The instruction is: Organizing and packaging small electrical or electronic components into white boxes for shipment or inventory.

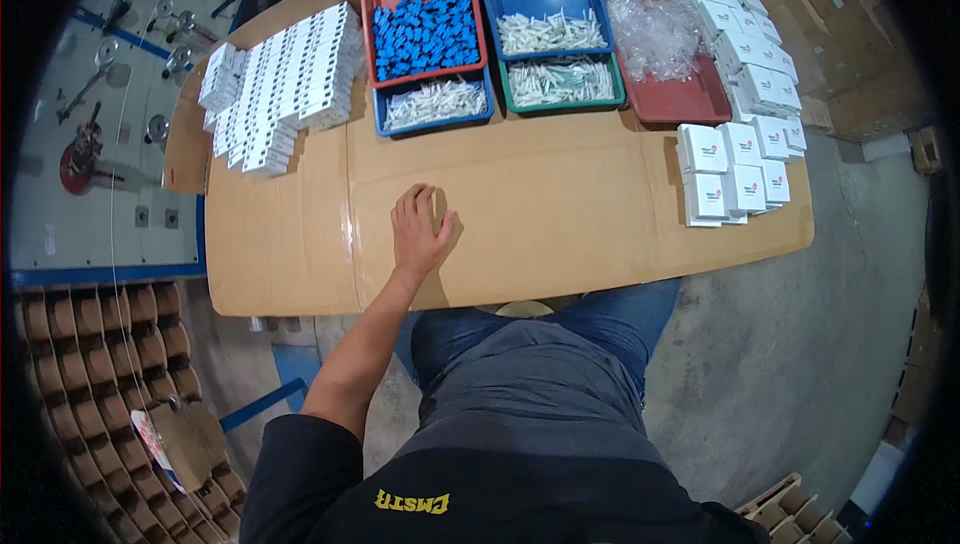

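While the left hand [418,231] lies flat on the bare cardboard-covered surface [560,214], its grip is apart, fingers spread and clamped on nothing; the right hand is out of the head view. Nearest beyond the fingertips sits a blue tray of white pieces [437,104], touching a red tray of small blue blocks [425,29] behind it. To the left stand rows of white boxes [285,84]. Further right are a green tray [560,82], a red tray of clear bags [665,49], and more white boxes [735,174] near the right edge
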The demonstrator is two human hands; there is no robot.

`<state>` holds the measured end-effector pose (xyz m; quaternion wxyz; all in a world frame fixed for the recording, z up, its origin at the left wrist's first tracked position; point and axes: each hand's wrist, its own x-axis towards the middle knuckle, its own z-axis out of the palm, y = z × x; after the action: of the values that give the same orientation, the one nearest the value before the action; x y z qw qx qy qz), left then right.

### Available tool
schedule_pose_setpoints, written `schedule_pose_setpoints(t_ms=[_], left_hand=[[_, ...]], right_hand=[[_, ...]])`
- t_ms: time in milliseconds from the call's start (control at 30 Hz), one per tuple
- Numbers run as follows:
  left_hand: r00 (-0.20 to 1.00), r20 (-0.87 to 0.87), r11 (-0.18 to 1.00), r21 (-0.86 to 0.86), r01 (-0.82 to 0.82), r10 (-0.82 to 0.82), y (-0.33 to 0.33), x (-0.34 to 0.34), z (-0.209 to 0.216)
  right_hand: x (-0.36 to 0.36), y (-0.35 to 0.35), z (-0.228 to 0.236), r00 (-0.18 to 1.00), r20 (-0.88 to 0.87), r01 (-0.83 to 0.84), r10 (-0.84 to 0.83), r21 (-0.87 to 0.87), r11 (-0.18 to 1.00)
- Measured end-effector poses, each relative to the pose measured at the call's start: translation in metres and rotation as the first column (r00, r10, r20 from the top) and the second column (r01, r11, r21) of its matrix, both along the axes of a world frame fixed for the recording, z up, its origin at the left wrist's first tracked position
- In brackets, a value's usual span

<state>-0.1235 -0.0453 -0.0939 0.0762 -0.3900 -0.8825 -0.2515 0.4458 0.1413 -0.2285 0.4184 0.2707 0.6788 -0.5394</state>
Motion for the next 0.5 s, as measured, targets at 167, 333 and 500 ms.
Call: schedule_pose_setpoints(t_ms=[167, 333, 500], left_hand=[[1.0, 0.007, 1.0, 0.011, 0.0, 0.0, 0.002, -0.001, -0.004], [1.0, -0.018, 1.0, 0.026, 0.01, -0.01, -0.004, -0.001, -0.009], [0.998, -0.06, 1.0, 0.001, 0.001, -0.001, -0.007, -0.003, -0.012]], right_hand=[[0.026, -0.017, 0.002, 0.994, 0.023, -0.111, 0.111, 0.018, 0.994], [0.064, -0.036, 0.014, 0.98, 0.066, -0.189, 0.186, 0.033, 0.982], [0.071, -0.036, 0.031, 0.955, 0.093, -0.284, 0.28, 0.031, 0.958]])
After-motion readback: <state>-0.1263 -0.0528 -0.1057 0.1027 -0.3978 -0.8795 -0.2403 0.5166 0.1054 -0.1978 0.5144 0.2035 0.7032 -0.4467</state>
